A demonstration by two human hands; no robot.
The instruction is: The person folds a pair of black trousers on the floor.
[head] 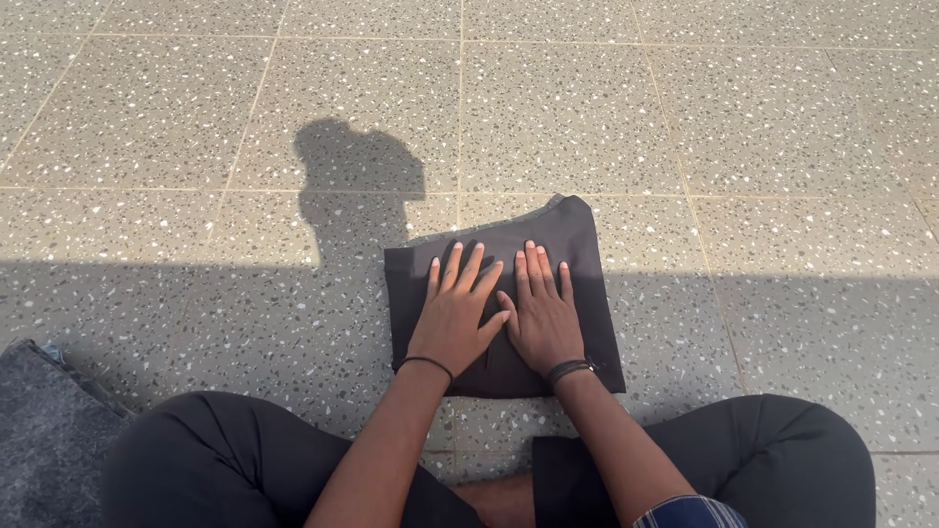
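Cloth: a dark cloth [548, 244], folded into a thick rectangle, lies flat on the floor [685, 117] just ahead of the person's crossed legs [225, 460].
Cloth edges: the near and side edges look straight and stacked; the far right corner rises to a small peak, and a pale selvedge shows along the far edge.
Left hand: the left hand [455, 318] lies palm down on the left half of the cloth, fingers spread and pointing away, gripping nothing.
Right hand: the right hand [543, 318] lies palm down just beside it on the middle of the cloth, fingers together and flat, also gripping nothing.
Hands together: the thumbs meet or nearly meet over the cloth's centre; both hands rest wholly inside its outline.
Why so held: the flat, open palms seem to press the layers down, as if to hold the fold shut and smooth it rather than to lift it.
Why so placed: the cloth sits square to the body and within easy reach, so both arms bear on it evenly.
Wrists: a thin dark band circles each wrist.
Mat: a grey mat [49, 440] lies at the lower left, well apart from the cloth.
Shadow: the person's shadow [357, 186] falls on the speckled tiles beyond the cloth.
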